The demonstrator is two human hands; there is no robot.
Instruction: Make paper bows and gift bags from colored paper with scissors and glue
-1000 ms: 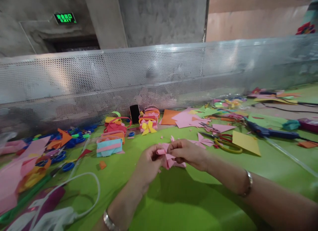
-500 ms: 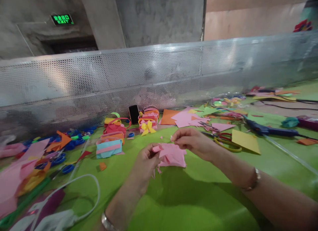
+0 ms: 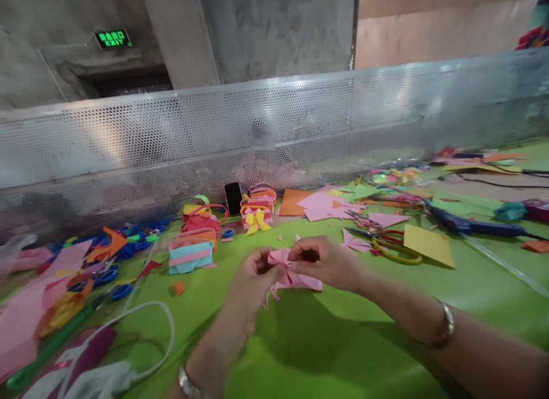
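Pink paper piece [image 3: 295,280]: folded and bunched at its middle, we hold it between both hands in the centre of the view, low over the green table cover [image 3: 326,353]. We cannot tell whether its lower flaps touch the cover.
Left hand: our left hand [image 3: 253,279] is closed on the paper's left end, pinching it between thumb and fingertips.
Right hand: our right hand [image 3: 328,263] grasps the top of the same paper from the right, with the fingers curled over the fold. The two hands are almost touching.
Wrists: we wear a metal bangle [image 3: 187,382] on the left wrist and another band [image 3: 446,330] on the right.
Behind our hands: a blue box with a pink band [image 3: 190,256] sits to the left. A small box with a yellow bow [image 3: 256,217] is further back, just beside a black phone [image 3: 233,198] that stands upright near the perforated metal panel [image 3: 274,136].
To our right: scissors with red and yellow handles [image 3: 388,247] lie next to a yellow sheet [image 3: 429,244]. A pink cut shape [image 3: 355,243] lies between them and our right hand, and a blue glue gun [image 3: 467,226] lies further off.
To our left: a white cable [image 3: 141,330] loops over the cover, with blue rings [image 3: 115,290] and loose coloured scraps beyond it.
Far wall: a green exit sign [image 3: 113,38] glows above the panel.
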